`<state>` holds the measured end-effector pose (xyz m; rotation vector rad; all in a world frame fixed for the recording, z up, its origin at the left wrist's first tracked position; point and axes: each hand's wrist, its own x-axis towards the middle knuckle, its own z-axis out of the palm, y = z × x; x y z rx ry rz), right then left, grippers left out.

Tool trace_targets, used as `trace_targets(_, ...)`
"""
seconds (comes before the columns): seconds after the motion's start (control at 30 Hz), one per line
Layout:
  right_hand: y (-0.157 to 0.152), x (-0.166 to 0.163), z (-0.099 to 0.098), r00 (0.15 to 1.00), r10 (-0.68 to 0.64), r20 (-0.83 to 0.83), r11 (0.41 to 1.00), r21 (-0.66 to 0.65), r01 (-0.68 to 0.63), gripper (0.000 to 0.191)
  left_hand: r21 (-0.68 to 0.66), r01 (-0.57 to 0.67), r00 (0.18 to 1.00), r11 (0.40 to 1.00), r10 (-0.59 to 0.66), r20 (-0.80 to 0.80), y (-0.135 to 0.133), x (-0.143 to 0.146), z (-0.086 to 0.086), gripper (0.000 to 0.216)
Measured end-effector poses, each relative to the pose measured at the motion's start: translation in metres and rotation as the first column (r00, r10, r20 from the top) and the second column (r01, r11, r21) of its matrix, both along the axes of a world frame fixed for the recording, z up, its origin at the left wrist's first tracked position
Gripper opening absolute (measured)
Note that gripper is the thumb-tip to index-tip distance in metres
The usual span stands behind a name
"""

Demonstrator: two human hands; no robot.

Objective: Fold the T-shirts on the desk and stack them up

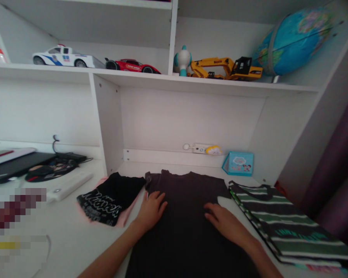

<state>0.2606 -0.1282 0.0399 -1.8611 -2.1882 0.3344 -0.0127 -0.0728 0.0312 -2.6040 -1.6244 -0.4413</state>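
A dark T-shirt [188,231] lies spread on the white desk in front of me, its neck end toward the back wall. My left hand [152,211] rests on its left edge, palm down, with the fingers and thumb apart. On the shirt's right side, my right hand [219,221] touches the cloth with its fingers loosely stretched and slightly bent. Left of the shirt sits a folded black garment with white lettering [110,197], on top of pink cloth [127,216]. To the right is a stack of folded clothes, topped by a green-and-black striped shirt [290,220].
A blue desk calendar [239,163] and a power strip [201,148] are at the back. Dark flat items [20,166] and a white stick-like object [69,187] lie left. The shelf above holds toy cars [133,66], a toy excavator [226,68] and a globe [295,40].
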Motion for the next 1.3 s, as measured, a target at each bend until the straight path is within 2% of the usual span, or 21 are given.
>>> trace_targets(0.07,0.015,-0.034,-0.004,0.995,0.102,0.005,0.994,0.028,-0.102,0.045,0.095,-0.139,0.988,0.986,0.144,-0.050,0.014,-0.018,-0.003,0.041)
trace_targets(0.13,0.025,-0.056,-0.016,0.994,0.106,0.033,0.994,0.011,-0.106,0.050,0.145,-0.296,0.944,0.944,0.313,-0.107,0.027,-0.039,-0.009,0.046)
trace_targets(0.2,0.028,-0.066,-0.030,0.996,0.078,0.054,0.997,-0.010,-0.077,0.052,0.119,-0.403,0.893,0.907,0.419,-0.166,0.036,-0.057,-0.014,0.051)
trace_targets(0.3,0.026,-0.064,-0.042,0.995,0.078,0.058,0.997,0.004,-0.078,0.053,0.046,-0.477,0.848,0.878,0.473,-0.239,0.043,-0.068,-0.017,0.049)
trace_targets(0.43,0.024,-0.059,-0.044,0.995,0.080,0.058,0.996,0.021,-0.081,0.053,-0.022,-0.559,0.790,0.829,0.525,-0.316,0.037,-0.074,-0.016,0.052)
trace_targets(0.63,0.025,-0.063,-0.042,0.995,0.073,0.070,0.997,0.016,-0.074,0.052,-0.054,-0.708,0.661,0.704,0.634,-0.400,0.012,-0.121,-0.006,0.049)
trace_targets(0.7,0.025,-0.064,-0.042,0.995,0.074,0.063,0.997,0.010,-0.075,0.052,0.011,-0.698,0.656,0.716,0.645,-0.391,0.011,-0.122,0.003,0.044)
trace_targets(0.77,0.024,-0.064,-0.041,0.995,0.076,0.059,0.997,0.001,-0.076,0.053,0.092,-0.564,0.756,0.821,0.558,-0.342,0.021,-0.106,0.011,0.043)
trace_targets(0.83,0.024,-0.063,-0.041,0.996,0.076,0.057,0.997,0.001,-0.076,0.053,0.092,-0.327,0.902,0.941,0.339,-0.267,0.041,-0.077,0.014,0.045)
trace_targets(0.87,0.024,-0.063,-0.040,0.996,0.074,0.056,0.997,0.004,-0.074,0.053,0.052,-0.206,0.951,0.977,0.212,-0.224,0.054,-0.061,0.012,0.046)
trace_targets(0.93,0.023,-0.062,-0.039,0.996,0.069,0.056,0.998,0.006,-0.070,0.053,-0.053,-0.071,0.985,0.996,0.062,-0.158,0.080,-0.033,0.005,0.049)
trace_targets(1.0,0.022,-0.062,-0.038,0.996,0.072,0.053,0.997,0.003,-0.072,0.052,-0.123,-0.069,0.990,0.990,0.052,-0.132,0.103,-0.018,-0.006,0.049)
trace_targets(1.07,0.020,-0.063,-0.036,0.996,0.072,0.048,0.997,0.008,-0.073,0.051,-0.163,-0.126,0.987,0.979,0.107,-0.122,0.118,-0.016,-0.018,0.048)
trace_targets(1.2,0.019,-0.066,-0.034,0.998,0.036,0.048,0.999,0.030,-0.038,0.050,-0.199,-0.246,0.968,0.949,0.230,-0.102,0.132,-0.038,-0.035,0.062)
trace_targets(1.3,0.021,-0.066,-0.035,0.998,0.034,0.044,0.999,0.023,-0.035,0.051,-0.230,-0.291,0.956,0.929,0.276,-0.094,0.136,-0.052,-0.037,0.069)
